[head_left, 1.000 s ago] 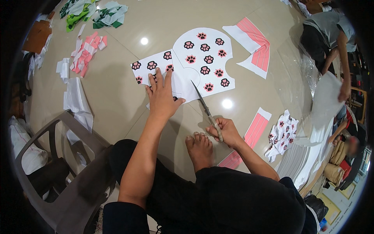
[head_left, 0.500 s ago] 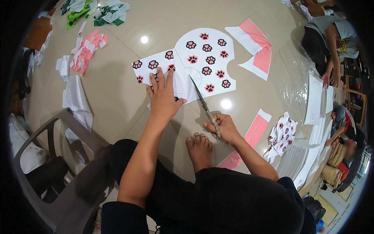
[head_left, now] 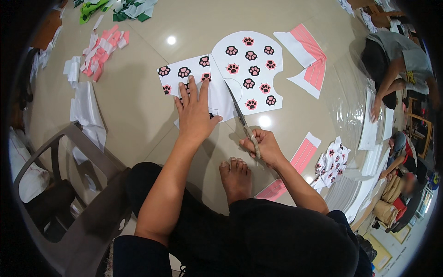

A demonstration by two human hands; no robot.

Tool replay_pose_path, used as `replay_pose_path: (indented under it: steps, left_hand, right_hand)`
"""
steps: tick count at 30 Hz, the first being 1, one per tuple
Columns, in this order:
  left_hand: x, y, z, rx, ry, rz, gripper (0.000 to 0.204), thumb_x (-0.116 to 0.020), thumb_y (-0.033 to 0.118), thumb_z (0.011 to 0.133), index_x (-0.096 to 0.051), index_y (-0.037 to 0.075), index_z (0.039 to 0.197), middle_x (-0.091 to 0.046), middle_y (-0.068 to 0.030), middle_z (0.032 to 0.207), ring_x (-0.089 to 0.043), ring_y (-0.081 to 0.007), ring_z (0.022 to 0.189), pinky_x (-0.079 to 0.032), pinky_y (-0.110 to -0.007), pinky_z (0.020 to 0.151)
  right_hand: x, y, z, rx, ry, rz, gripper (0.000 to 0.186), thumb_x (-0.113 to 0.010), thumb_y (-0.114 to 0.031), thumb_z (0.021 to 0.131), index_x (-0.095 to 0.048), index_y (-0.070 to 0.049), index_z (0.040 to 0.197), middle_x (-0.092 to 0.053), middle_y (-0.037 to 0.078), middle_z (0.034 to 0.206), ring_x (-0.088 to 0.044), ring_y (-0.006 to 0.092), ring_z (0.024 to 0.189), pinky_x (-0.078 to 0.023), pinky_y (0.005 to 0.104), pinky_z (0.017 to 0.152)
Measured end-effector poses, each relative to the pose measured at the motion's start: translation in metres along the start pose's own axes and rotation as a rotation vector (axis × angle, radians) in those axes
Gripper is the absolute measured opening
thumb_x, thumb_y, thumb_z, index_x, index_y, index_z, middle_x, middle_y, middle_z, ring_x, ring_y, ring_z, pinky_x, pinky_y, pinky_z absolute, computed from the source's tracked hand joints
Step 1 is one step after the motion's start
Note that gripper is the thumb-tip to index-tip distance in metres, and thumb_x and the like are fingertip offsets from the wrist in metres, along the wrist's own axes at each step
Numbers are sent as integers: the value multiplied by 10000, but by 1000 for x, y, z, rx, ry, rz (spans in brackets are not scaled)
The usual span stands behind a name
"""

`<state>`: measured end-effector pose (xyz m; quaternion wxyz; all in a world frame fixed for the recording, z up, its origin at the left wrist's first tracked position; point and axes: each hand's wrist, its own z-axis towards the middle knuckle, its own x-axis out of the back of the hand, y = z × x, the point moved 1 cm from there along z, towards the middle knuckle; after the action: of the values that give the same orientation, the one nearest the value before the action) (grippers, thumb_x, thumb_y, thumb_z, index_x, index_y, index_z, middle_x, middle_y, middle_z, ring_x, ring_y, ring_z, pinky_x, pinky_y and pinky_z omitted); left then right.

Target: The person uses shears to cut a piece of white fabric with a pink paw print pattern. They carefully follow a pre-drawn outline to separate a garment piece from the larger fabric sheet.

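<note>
A white fabric piece (head_left: pixel 254 87) printed with pink and black paw prints lies flat on the tiled floor, rounded at its far end and notched at its right edge. My left hand (head_left: pixel 196 108) rests on its left part with fingers spread, over a plain white area beside a printed panel. In my right hand (head_left: pixel 262 147) is a pair of scissors (head_left: pixel 240 111) with wrapped-looking handles. The blades point away from me and lie over the fabric, their tip close to a curved line between the plain and printed areas. The blades look nearly closed together.
Pink striped pieces (head_left: pixel 311 57) lie right of the fabric, another pink strip (head_left: pixel 300 159) nearer. Pink scraps (head_left: pixel 102 53) and white scraps (head_left: pixel 87 111) are at left, beside a brown plastic chair (head_left: pixel 92 203). A paw-print garment (head_left: pixel 333 159) and white stacks lie right, near a co-worker (head_left: pixel 392 69).
The fabric sits slightly further right in the view. My right hand and the scissors have shifted only slightly. At the right, the co-worker's arm has moved over the white sheets.
</note>
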<state>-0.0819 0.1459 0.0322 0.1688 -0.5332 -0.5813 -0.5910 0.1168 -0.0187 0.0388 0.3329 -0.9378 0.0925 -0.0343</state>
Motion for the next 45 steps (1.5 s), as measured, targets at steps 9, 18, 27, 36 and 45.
replay_pose_path:
  steps: [9, 18, 27, 36, 45]
  left_hand:
    - [5, 4, 0, 7, -12, 8, 1151, -955, 332, 819, -314, 108, 1748, -151, -295, 1828, -135, -590, 1667, -188, -752, 1307]
    - [4, 5, 7, 22, 9, -14, 1049, -904, 351, 885, -347, 110, 1740, -193, -306, 1817, -130, -611, 1659, -179, -755, 1308]
    - [-1, 1, 7, 24, 18, 17, 1122, -934, 358, 824, -332, 148, 1748, -173, -295, 1831, -121, -609, 1664, -202, -768, 1290]
    - [-1, 3, 7, 30, 13, 23, 1134, -945, 339, 814, -325, 153, 1745, -185, -294, 1827, -126, -605, 1664, -203, -765, 1291]
    - [-1, 2, 7, 24, 16, 34, 1130, -945, 349, 814, -328, 148, 1739, -189, -287, 1826, -130, -603, 1664, -206, -763, 1293]
  right_hand:
    - [-2, -8, 2, 1, 4, -19, 309, -907, -192, 953, -631, -62, 905, -633, -11, 745, -550, 62, 563, -445, 246, 527]
    - [-4, -11, 12, -12, 3, 18, 313, -905, -194, 955, -629, -53, 917, -622, -10, 759, -538, 66, 568, -450, 247, 525]
    - [-6, -17, 12, -18, 15, 12, 299, -906, -160, 953, -631, -48, 918, -624, -8, 734, -538, 61, 555, -437, 243, 511]
    - [-4, -6, 17, 17, 12, 14, 317, -925, -202, 934, -650, -48, 902, -679, 23, 731, -557, 57, 547, -425, 238, 501]
    - [-5, -14, 13, -8, 15, 9, 287, -906, -152, 945, -645, -36, 929, -656, 15, 722, -548, 60, 544, -430, 235, 505]
